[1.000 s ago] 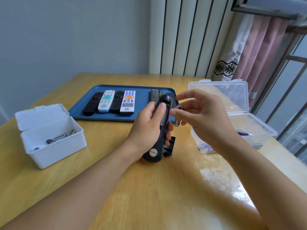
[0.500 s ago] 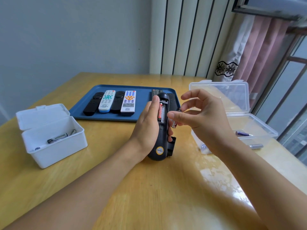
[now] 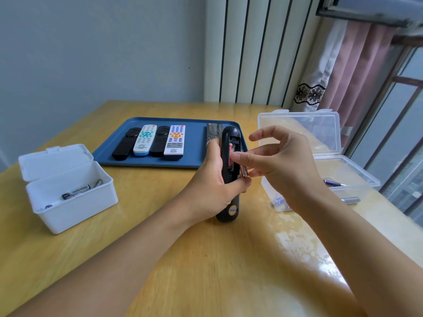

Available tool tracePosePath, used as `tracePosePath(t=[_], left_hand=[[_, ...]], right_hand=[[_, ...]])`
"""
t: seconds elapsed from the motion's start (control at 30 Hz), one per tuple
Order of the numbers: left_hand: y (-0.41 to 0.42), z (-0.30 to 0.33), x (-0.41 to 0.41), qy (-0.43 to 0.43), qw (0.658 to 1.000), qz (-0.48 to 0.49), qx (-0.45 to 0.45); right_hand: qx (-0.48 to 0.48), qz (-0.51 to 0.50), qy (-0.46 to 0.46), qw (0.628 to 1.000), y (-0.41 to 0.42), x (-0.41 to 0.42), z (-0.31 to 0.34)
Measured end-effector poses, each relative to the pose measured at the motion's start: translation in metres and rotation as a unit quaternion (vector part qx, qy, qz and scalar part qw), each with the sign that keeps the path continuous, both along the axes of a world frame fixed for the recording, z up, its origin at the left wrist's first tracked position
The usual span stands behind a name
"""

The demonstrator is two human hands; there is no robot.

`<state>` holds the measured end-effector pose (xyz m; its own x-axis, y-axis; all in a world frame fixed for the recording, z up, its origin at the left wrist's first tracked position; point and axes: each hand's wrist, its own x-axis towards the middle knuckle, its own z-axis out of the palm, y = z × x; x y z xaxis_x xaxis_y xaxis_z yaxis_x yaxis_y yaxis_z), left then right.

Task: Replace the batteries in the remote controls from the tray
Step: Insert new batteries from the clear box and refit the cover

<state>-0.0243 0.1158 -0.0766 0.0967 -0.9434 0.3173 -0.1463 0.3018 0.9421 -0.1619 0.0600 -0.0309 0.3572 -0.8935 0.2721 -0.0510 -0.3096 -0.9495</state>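
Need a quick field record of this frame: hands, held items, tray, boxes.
left hand: grips black remote, back up, battery bay open
bay: one red battery seated
right hand: fingers pinch second red battery at the bay
blue tray: four remotes in a row, one dark remote apart
white box: open, used batteries inside
clear box: open, few batteries visible

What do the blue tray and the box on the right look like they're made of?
Blue tray: likely matte plastic, going by its even colour, rounded moulded rim and dull sheen. Clear box: transparent glossy plastic; the table shows through its walls and the hinged lid catches highlights.
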Motion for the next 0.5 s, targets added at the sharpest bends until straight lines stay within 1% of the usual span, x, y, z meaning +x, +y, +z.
tracePosePath(t=[0.17,0.4,0.5], left_hand=[[0.0013,0.0027,0.0006,-0.006,1.0,-0.011,0.0],[0.001,0.0043,0.0001,-0.014,1.0,-0.019,-0.001],[0.0021,0.0059,-0.0006,0.0,0.999,-0.035,0.004]], right_hand=[[-0.008,-0.005,0.019,1.0,-0.0024,0.0016,-0.0043],[-0.003,0.002,0.013,1.0,-0.0057,0.0016,-0.0073],[-0.013,0.003,0.012,1.0,-0.0053,0.0007,-0.0062]])
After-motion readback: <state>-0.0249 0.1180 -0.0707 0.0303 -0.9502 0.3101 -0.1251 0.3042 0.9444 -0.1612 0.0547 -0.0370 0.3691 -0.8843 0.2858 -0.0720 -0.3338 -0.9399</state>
